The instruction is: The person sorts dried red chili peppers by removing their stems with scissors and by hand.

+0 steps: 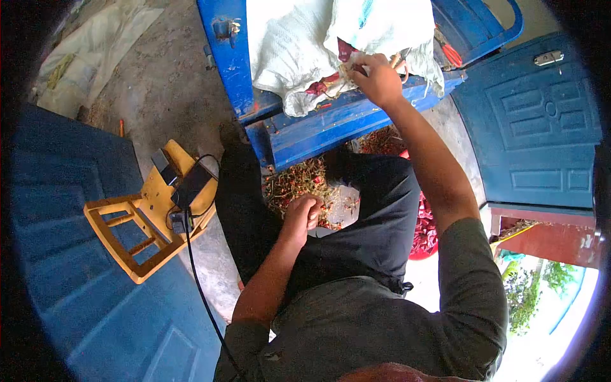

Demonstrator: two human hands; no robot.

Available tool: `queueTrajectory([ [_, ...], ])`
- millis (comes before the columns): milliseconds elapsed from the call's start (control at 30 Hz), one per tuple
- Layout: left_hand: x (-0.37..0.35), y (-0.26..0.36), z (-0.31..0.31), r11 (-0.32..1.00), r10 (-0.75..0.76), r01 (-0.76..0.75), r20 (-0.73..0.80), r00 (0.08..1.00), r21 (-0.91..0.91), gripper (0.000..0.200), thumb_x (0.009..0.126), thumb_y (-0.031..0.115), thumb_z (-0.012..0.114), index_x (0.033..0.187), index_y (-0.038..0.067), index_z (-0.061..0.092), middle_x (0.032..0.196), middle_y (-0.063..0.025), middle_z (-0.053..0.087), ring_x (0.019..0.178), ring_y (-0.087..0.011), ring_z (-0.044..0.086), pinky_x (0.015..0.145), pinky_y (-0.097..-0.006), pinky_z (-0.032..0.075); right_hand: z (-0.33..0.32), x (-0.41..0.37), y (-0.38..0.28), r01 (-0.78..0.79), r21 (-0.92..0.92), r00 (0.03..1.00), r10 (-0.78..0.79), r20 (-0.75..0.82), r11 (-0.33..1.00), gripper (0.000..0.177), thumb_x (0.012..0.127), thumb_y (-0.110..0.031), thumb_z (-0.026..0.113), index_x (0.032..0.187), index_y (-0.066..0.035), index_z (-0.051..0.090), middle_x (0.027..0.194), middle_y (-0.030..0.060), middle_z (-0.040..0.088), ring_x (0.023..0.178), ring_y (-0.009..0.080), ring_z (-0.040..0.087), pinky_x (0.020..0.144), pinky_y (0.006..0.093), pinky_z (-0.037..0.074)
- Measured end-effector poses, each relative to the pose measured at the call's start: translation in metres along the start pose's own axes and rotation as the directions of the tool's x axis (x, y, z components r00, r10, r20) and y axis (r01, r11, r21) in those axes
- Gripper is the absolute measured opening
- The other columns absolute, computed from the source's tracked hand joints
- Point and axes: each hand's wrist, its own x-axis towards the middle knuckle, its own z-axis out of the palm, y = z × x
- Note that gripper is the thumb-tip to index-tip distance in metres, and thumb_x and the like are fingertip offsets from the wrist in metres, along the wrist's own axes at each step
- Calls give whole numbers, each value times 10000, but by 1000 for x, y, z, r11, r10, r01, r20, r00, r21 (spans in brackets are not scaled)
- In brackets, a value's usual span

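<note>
My right hand (378,79) reaches up to the mouth of a white woven sack (293,57). Its fingers are curled in among dark red pods (323,83) that look like dried chillies; what they grip is hidden. My left hand (303,218) is closed in front of my lap, over a heap of dry stems with red bits (296,184) on the floor. Whatever may be inside that fist does not show. The sack lies on a blue metal cart bed (356,109), its edge hanging over the near rail.
To the left stands a wooden chair (143,239) with black devices on its seat and a cable (200,280) running towards me. A red basin of dark red pods (425,232) sits by my right leg. Blue doors (541,121) flank both sides.
</note>
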Motion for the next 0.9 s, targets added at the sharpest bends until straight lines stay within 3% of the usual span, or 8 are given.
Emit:
queueTrajectory([
  [233, 2, -4, 0, 999, 20, -19, -20, 1000, 49, 172, 945, 170, 501, 911, 51, 620, 589, 58, 420, 445, -41, 328, 398, -237, 255, -15, -14, 9, -45, 375, 981, 112, -156, 926, 286, 838, -253, 722, 1114, -180, 716, 924, 102, 718, 907, 249, 681, 787, 390, 528],
  [300, 3, -4, 2, 998, 7, -4, -45, 999, 68, 182, 940, 165, 490, 908, 46, 623, 586, 57, 419, 441, -45, 322, 394, -242, 249, -22, -22, 10, -8, 319, 969, 86, -230, 948, 281, 860, -217, 713, 1118, -104, 706, 817, 94, 712, 796, 178, 686, 692, 329, 525],
  [367, 4, -6, 4, 997, 1, 2, -42, 999, 71, 184, 940, 165, 491, 900, 45, 625, 583, 56, 422, 439, -47, 322, 392, -243, 247, -26, -31, 12, -173, 731, 950, 307, -51, 660, 282, 911, -224, 685, 1095, -11, 690, 731, 67, 689, 666, 127, 649, 593, 265, 491],
  [433, 6, -7, 5, 997, 0, 3, -41, 999, 72, 187, 939, 164, 492, 891, 44, 626, 581, 55, 425, 437, -49, 322, 389, -244, 245, -34, -47, 16, -150, 750, 951, 301, -68, 644, 283, 951, -257, 649, 1037, 10, 686, 705, 34, 674, 579, 97, 600, 521, 221, 443],
  [500, 9, -9, 4, 997, -33, 35, -42, 999, 67, 182, 941, 164, 499, 906, 39, 627, 589, 52, 436, 439, -53, 331, 392, -246, 250, -39, -73, 20, -344, 801, 927, 310, 208, 490, 285, 954, -234, 649, 1151, -31, 673, 718, 21, 661, 572, 77, 575, 509, 224, 406],
  [633, 13, -11, -2, 995, -35, 38, -25, 999, 95, 180, 943, 169, 509, 913, 38, 629, 601, 47, 445, 448, -56, 346, 401, -242, 261, -21, -164, -10, -570, 747, 822, 235, 519, 342, 177, 954, -239, 624, 1017, -75, 650, 749, 11, 668, 645, 90, 613, 533, 217, 432],
  [767, 9, -15, 1, 995, -36, 44, -96, 995, 85, 185, 947, 196, 519, 938, 46, 628, 619, 30, 460, 456, -70, 366, 413, -254, 282, 24, -253, -43, -791, 610, 611, 48, 790, 48, 242, 924, -217, 655, 1105, -58, 641, 846, 32, 685, 724, 107, 641, 585, 240, 489],
  [900, 18, -27, -7, 954, 10, 55, -214, 977, 294, 309, 1002, 342, 503, 1031, 53, 610, 813, -51, 632, 659, -185, 640, 547, -326, 527, 57, -290, -54, -845, 506, 517, -24, 855, -174, 338, 945, -220, 670, 1216, -23, 623, 995, 75, 686, 851, 158, 681, 718, 305, 564],
])
